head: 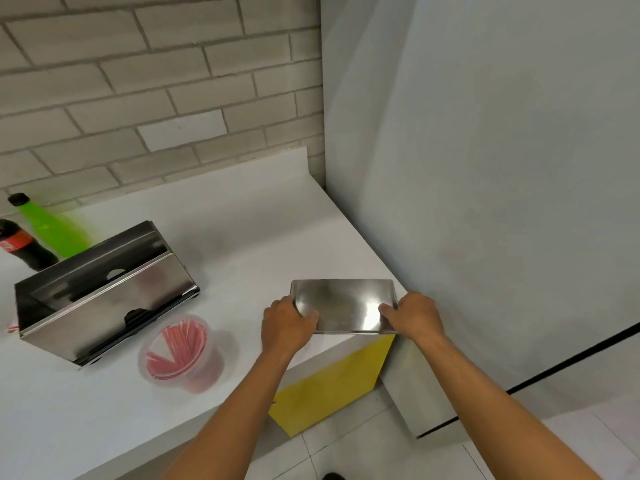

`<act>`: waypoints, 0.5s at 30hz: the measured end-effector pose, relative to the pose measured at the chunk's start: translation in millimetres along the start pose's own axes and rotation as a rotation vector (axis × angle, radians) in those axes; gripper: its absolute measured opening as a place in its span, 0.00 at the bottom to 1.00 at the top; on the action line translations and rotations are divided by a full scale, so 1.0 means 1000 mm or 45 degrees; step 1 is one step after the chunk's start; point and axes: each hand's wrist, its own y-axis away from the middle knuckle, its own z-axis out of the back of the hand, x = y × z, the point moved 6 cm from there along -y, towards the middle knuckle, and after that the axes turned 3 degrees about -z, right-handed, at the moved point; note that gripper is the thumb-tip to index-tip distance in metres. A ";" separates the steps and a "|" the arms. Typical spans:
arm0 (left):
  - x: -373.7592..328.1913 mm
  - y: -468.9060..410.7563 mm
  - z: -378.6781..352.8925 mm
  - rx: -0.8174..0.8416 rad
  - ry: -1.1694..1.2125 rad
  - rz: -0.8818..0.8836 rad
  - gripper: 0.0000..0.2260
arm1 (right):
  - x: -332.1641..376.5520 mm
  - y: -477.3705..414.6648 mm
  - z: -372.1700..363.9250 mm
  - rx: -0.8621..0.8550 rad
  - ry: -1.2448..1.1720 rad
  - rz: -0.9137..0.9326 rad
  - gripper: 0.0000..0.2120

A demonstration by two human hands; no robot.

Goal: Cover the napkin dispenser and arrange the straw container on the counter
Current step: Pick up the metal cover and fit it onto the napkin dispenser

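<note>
Steel cover (343, 304) sits at the counter (242, 237) corner, its ends clasped in left hand (285, 327) and right hand (417, 315) grip.

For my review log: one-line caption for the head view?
Both hands, left hand and right hand, grip the steel cover at the counter corner, apart from the open napkin dispenser.
</note>
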 end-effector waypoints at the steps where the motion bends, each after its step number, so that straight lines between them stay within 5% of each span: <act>1: -0.001 0.000 0.000 -0.005 0.004 0.005 0.20 | -0.001 -0.001 -0.002 0.015 -0.017 -0.008 0.22; 6: -0.001 -0.005 0.001 -0.042 0.098 0.082 0.16 | -0.003 0.000 0.000 0.160 -0.127 -0.094 0.18; 15: 0.005 -0.006 0.003 -0.099 0.404 0.213 0.12 | 0.034 0.001 0.025 0.415 -1.097 -0.181 0.09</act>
